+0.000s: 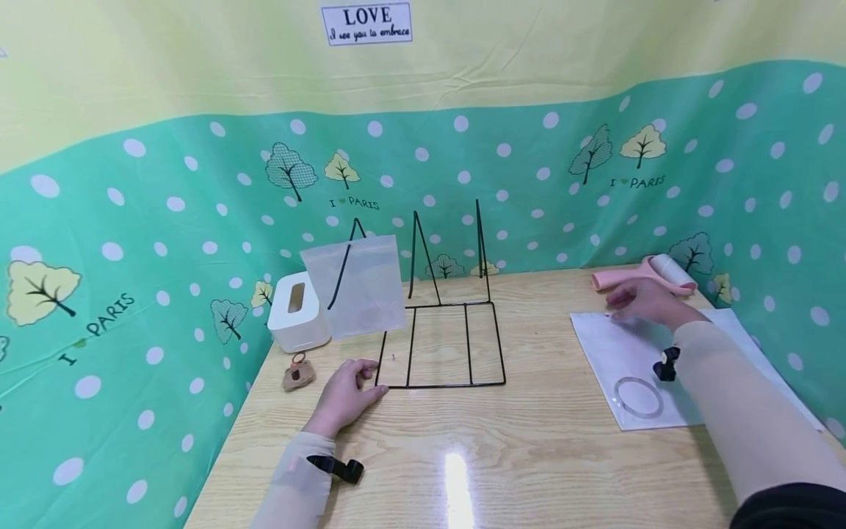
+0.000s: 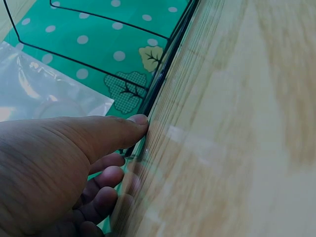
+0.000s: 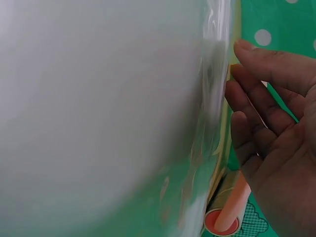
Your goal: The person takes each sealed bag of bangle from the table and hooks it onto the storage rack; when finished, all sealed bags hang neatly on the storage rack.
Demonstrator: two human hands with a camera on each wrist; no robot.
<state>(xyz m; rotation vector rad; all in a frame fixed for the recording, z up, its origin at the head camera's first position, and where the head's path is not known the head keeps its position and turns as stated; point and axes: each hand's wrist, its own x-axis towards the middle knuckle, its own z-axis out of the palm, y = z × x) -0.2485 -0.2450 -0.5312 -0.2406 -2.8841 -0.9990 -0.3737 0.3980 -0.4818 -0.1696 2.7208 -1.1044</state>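
Observation:
A black wire rack (image 1: 456, 385) stands on the table, its triangular uprights at the back. My left hand (image 1: 344, 397) holds its front left corner; in the left wrist view the thumb (image 2: 136, 120) lies on the wire, the other fingers curled below. A translucent plastic bag (image 1: 366, 290) leans on the rack's left upright. At the right lies a flat white plastic packet (image 1: 611, 353) with a clear ring shape (image 1: 637, 416) on it. My right hand (image 1: 641, 303) is at the packet's far edge, with loosely bent fingers (image 3: 247, 133) beside the plastic (image 3: 212, 98) and a gap below the thumb.
Left of the rack stands a white tissue box (image 1: 297, 334), with a small brown pouch-shaped keyring (image 1: 299, 373) in front. A pink roll (image 1: 615, 279) with a white tube (image 1: 670, 272) lies beyond the packet. Patterned green cloth (image 1: 198, 220) walls the table's back and sides.

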